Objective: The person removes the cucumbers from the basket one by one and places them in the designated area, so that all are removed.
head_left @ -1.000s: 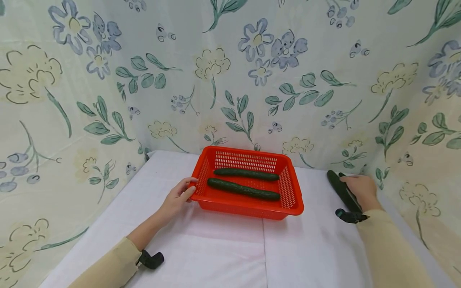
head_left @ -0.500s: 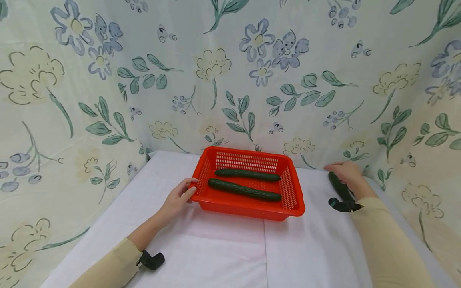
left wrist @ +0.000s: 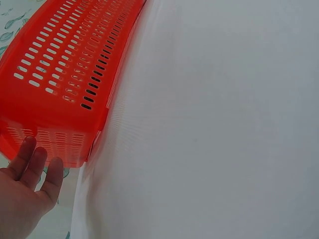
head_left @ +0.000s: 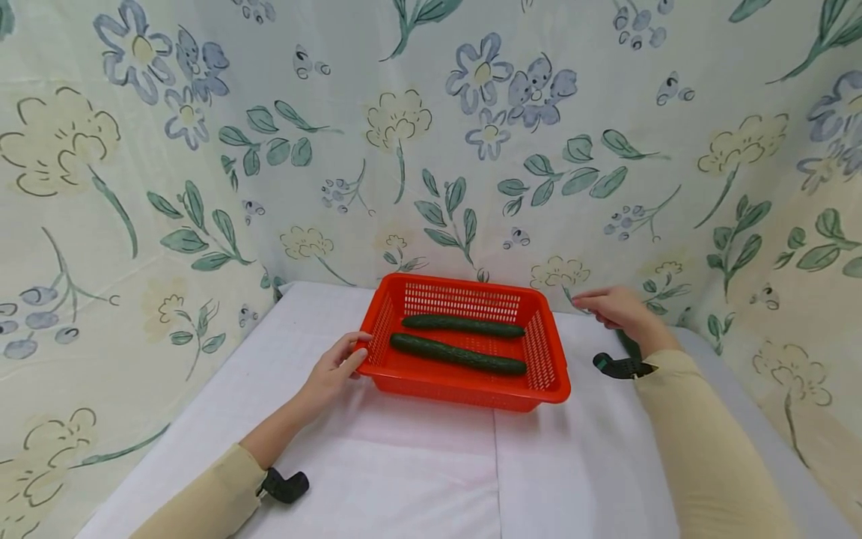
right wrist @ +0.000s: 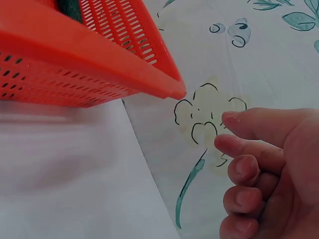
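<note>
A red plastic basket (head_left: 465,393) with slotted walls stands on the white-covered table, and two dark green cucumbers, the rear one (head_left: 463,325) and the front one (head_left: 458,353), lie lengthwise in it. My left hand (head_left: 331,368) holds the basket's left rim near the front corner, with several fingertips (left wrist: 56,164) along the outside of the end wall in the left wrist view. To the right of the basket, my right hand (head_left: 622,311) is raised and holds nothing. Its thumb and index finger (right wrist: 234,144) reach forward while the other fingers curl loosely.
Another cucumber (head_left: 628,344) lies on the table at the right, mostly hidden by the right hand and wrist. White cloth (head_left: 431,471) covers the table. Flower-printed fabric (head_left: 431,150) hangs behind the table and at both sides.
My right hand has left the cucumbers at the right, lifting and moving left toward the basket with nothing in it. The left hand and basket stay in place.
</note>
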`<act>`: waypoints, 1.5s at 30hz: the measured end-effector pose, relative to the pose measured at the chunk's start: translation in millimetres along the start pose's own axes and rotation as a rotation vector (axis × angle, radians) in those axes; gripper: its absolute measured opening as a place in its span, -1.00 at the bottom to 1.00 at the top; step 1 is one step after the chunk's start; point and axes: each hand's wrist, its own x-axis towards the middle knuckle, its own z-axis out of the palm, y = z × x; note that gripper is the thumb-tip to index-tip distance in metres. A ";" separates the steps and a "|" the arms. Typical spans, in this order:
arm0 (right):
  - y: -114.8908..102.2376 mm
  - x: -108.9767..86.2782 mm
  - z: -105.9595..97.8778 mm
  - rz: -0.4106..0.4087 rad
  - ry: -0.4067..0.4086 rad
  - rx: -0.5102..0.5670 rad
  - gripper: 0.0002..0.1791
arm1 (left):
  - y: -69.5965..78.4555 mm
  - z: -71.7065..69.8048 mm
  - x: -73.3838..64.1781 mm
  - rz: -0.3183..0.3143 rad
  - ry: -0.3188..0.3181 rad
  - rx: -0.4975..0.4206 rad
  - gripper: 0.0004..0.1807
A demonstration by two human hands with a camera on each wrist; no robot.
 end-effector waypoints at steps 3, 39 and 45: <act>-7.6 2.9 1.9 -0.050 -0.027 0.005 -0.39 | -14.2 -0.5 5.4 0.012 0.009 -0.004 -0.55; -85.0 37.1 76.8 -0.099 -0.205 0.244 -0.53 | -15.1 4.1 4.5 0.001 0.018 0.002 -0.57; -86.2 42.5 92.2 -0.112 -0.241 0.215 -0.56 | -13.2 4.7 3.5 -0.003 0.022 -0.002 -0.57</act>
